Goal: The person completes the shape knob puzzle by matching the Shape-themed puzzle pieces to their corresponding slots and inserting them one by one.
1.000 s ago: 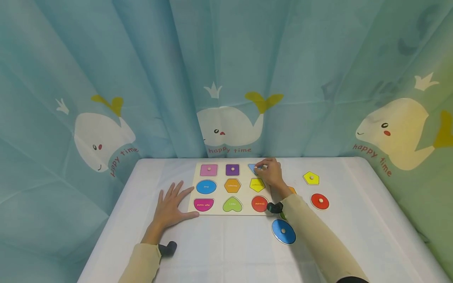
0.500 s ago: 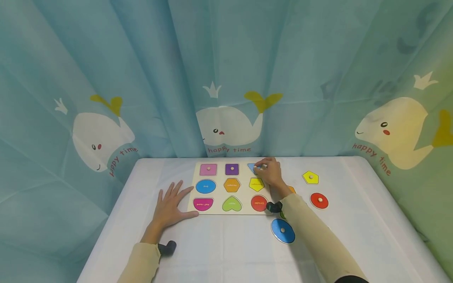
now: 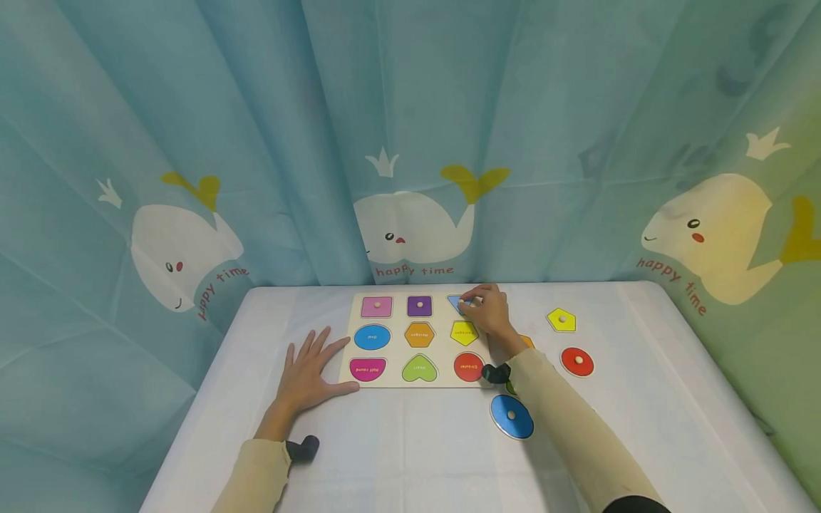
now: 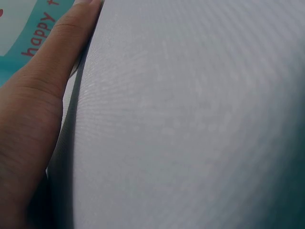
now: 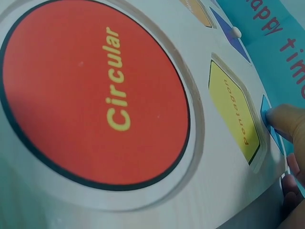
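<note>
A wooden shape puzzle board [image 3: 394, 356] lies at the back of the table. My right hand [image 3: 490, 312] is at its far right corner, thumb and fingertips pinching the knob of a light-blue triangle piece [image 3: 454, 302]. In the right wrist view the triangle [image 5: 265, 107] lies at its slot, partly covered by the fingers. My left hand [image 3: 304, 377] rests flat with spread fingers, its thumb and a fingertip at the board's left edge. A pink square piece [image 3: 368, 311] and a purple square piece [image 3: 413, 311] sit in the back row with knobs up.
Right of the board lie a yellow pentagon piece [image 3: 556, 324], a red circle piece [image 3: 573, 368] and a blue oval piece [image 3: 518, 425]. The right sleeve partly hides an orange piece [image 3: 528, 341] and a green piece [image 3: 510, 388]. A whale-print curtain [image 3: 410, 107] hangs behind the table.
</note>
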Demonstrator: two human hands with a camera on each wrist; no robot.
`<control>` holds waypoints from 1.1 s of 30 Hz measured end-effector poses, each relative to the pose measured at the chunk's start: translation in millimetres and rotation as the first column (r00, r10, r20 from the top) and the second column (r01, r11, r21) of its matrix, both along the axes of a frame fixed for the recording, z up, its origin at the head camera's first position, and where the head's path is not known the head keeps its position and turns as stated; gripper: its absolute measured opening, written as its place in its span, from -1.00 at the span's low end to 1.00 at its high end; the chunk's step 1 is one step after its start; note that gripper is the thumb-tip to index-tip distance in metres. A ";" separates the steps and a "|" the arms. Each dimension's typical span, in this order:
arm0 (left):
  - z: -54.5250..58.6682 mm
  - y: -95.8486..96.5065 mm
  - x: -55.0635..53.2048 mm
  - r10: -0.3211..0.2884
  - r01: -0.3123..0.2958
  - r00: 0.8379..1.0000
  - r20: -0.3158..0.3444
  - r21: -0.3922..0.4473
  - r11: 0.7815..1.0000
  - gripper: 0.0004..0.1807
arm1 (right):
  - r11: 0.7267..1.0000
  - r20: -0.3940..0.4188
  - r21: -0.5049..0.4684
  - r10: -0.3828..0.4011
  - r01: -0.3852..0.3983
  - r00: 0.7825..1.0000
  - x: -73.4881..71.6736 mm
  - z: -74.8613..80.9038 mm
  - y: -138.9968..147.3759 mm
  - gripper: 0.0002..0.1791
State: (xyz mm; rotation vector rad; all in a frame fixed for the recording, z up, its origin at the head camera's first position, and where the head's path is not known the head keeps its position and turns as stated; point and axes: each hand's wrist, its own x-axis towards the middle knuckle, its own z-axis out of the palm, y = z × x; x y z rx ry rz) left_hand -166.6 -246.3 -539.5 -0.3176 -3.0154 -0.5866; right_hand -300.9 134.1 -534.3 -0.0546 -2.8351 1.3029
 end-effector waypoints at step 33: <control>-2.3 -1.3 -1.1 -0.006 0.006 1.000 0.002 -0.010 1.000 0.04 | 0.910 -0.128 0.084 0.414 -0.406 0.901 82.1 59.6 86.6 -0.47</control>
